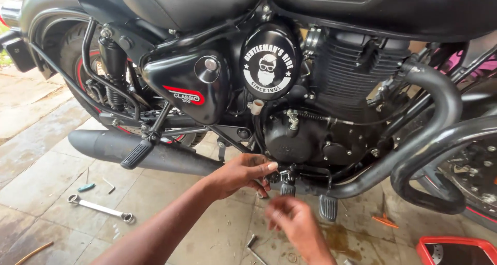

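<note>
A black motorcycle [331, 78] stands side-on in front of me on a tiled floor. My left hand [242, 175] reaches in from the lower left, under the engine case [295, 140]. Its thumb and fingers pinch a small fitting on the footrest mount [283, 179]. My right hand [293, 224] hovers just below and to the right, blurred, with fingers loosely curled and nothing clearly in them. A rubber footrest [327, 207] hangs just right of both hands.
On the floor to the left lie a long combination spanner [101, 208], a teal-handled screwdriver [86, 187] and an angled hex key [108, 184]. Another metal tool [252, 246] lies below my hands. A red tray [455, 249] sits bottom right. The silencer [103, 146] and crash guard [440, 156] jut out.
</note>
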